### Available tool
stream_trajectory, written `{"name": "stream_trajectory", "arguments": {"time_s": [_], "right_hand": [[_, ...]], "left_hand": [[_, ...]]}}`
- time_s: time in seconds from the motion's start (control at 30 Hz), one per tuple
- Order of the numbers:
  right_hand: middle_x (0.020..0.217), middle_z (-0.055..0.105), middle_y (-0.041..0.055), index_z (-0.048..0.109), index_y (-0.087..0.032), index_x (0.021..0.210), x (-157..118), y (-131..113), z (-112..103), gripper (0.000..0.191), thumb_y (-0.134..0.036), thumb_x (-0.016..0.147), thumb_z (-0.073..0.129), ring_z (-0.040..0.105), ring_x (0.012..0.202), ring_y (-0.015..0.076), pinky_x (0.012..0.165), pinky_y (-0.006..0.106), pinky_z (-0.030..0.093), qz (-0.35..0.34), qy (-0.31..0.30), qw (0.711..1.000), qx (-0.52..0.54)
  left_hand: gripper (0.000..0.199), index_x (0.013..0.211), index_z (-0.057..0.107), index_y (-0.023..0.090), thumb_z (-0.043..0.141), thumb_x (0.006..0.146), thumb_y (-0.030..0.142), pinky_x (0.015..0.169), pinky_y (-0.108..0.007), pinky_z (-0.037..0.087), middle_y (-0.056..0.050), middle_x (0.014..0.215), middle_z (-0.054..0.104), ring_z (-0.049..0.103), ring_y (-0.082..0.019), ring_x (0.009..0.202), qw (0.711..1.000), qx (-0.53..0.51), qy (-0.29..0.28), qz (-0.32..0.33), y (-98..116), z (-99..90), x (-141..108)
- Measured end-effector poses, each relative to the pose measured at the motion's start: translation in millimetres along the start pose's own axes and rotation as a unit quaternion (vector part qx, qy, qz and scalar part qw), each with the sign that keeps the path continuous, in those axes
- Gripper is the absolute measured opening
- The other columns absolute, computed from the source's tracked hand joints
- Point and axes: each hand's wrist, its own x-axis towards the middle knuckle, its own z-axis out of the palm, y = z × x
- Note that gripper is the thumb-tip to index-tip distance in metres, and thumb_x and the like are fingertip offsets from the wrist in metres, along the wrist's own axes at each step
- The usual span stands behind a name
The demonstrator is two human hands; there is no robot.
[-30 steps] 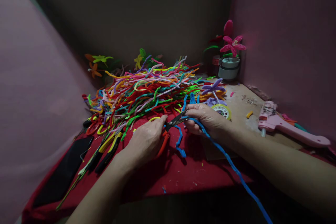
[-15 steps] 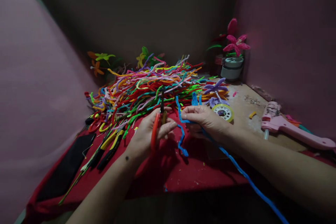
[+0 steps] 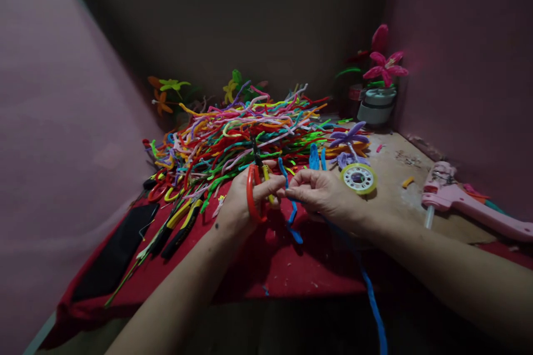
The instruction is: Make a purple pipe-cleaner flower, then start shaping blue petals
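My left hand (image 3: 245, 194) is closed around a pair of scissors (image 3: 252, 199) with red and yellow handles; the dark blades point away over the pile. Its thumb and fingertip meet my right fingertips at a blue pipe cleaner (image 3: 293, 216). My right hand (image 3: 318, 191) pinches that pipe cleaner. One short crooked end sticks up between the hands, and another bent end hangs below them. A long blue tail (image 3: 372, 294) runs under my right wrist and drops past the table edge. Where the blue lengths join is hidden by my fingers.
Behind my hands lies a heap of coloured pipe cleaners (image 3: 233, 138). To the left are pliers (image 3: 183, 227) and a black phone-like slab (image 3: 116, 255). On the right are a tape roll (image 3: 358, 178), a purple flower (image 3: 348, 136), a pink glue gun (image 3: 458, 194) and a potted pink flower (image 3: 385, 69).
My left hand has come closer to my right, and their fingertips now meet at the blue pipe cleaner. The long tail hangs more steeply. The whole view has shifted slightly.
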Motion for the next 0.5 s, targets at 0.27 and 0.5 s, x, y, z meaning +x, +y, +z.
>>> {"name": "stream_trajectory", "arguments": {"time_s": [0.27, 0.5], "right_hand": [[0.04, 0.042, -0.01, 0.05, -0.017, 0.066, 0.4, 1.0, 3.5, 0.018, -0.026, 0.069, 0.066, 0.031, 0.031, 0.002, 0.035, 0.016, 0.022, -0.005, -0.009, 1.0, 0.018], [0.041, 0.038, -0.0086, 0.057, -0.014, 0.07, 2.4, 0.8, -4.2, 0.022, -0.035, 0.071, 0.064, 0.034, 0.032, 0.0043, 0.031, 0.018, 0.031, 0.014, -0.07, 0.996, 0.06]], "left_hand": [[0.035, 0.087, 0.053, 0.014, 0.071, 0.058, 0.022, 0.039, -0.018, 0.03, 0.006, 0.053, 0.05, 0.043, -0.005, 0.041, 0.999, 0.031, -0.02, 0.019, -1.3, 3.6, 1.8], [0.046, 0.104, 0.051, 0.014, 0.066, 0.06, 0.016, 0.05, -0.021, 0.044, 0.003, 0.065, 0.056, 0.055, -0.01, 0.051, 0.995, -0.052, 0.037, 0.072, -6.5, 0.5, 3.9]]}}
